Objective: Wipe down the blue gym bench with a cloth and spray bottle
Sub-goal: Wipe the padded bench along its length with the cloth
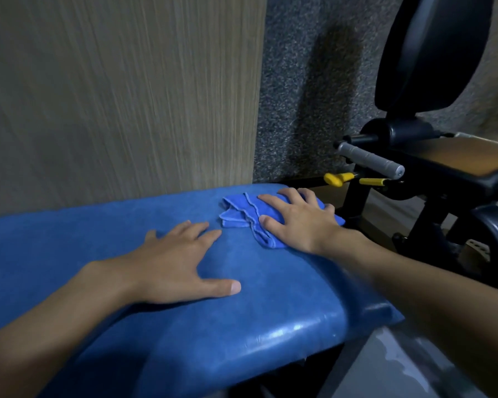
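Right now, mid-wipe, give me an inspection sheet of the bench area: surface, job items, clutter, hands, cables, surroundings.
Surface: blue bench, glossy at the near corner.
Job's things: blue cloth crumpled near the bench's far end; spray bottle not in view.
Clutter: nothing seen.
Hands: left hand flat on bare bench; right hand pressing flat on the cloth.
Cables: nothing seen.
Surroundings: black gym machine at right with grey handle and yellow levers; wood-grain panel and grey speckled wall behind.

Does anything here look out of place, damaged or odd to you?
Nothing serious. The blue cloth is bunched up under the right hand rather than spread flat, and the bench shows what look like small creases or scuffs at its shiny near corner. The left hand lies flat on the padding.
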Tool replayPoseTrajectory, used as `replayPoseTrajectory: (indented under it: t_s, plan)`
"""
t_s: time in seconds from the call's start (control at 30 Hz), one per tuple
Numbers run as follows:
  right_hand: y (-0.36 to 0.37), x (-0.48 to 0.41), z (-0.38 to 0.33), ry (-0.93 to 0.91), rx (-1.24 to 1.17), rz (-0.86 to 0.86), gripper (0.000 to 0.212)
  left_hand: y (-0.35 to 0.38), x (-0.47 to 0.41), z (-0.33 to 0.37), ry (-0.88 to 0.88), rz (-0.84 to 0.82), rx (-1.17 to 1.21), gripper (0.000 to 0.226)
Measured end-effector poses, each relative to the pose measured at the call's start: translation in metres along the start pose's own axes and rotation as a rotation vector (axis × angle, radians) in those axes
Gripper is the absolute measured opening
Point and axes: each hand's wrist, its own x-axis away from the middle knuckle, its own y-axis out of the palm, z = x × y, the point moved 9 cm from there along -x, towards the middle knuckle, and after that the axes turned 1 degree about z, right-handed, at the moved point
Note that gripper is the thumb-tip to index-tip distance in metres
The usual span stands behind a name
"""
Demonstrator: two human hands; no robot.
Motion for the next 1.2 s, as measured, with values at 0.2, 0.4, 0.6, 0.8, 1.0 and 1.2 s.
replayPoseTrajectory:
  t_s: [0.2, 0.4, 0.6, 0.8, 1.0, 1.2]
  plan:
    - [0.007, -0.075, -0.001, 0.053, -0.021, -0.028, 0.055, 0.005, -0.006, -0.002, 0.000, 0.014, 0.014, 0.132]
    - [0.007, -0.057, 0.000, 0.023, -0.022, -0.031, 0.052, 0.005, -0.003, -0.005, 0.012, 0.056, 0.050, 0.132]
    - [-0.006, 0.040, 0.005, -0.074, -0.006, -0.023, 0.052, 0.004, -0.004, -0.008, 0.022, 0.069, 0.085, 0.135]
    - [-0.024, 0.125, 0.009, -0.068, 0.150, -0.072, 0.072, 0.008, -0.005, -0.007, 0.043, 0.093, 0.080, 0.140]
    - [-0.017, 0.119, -0.006, 0.317, -0.049, -0.048, 0.064, 0.005, -0.004, -0.007, 0.047, 0.087, 0.096, 0.131]
    - [-0.032, 0.102, -0.009, 0.063, -0.205, -0.185, 0.042, -0.004, 0.006, -0.016, 0.090, 0.133, 0.124, 0.127]
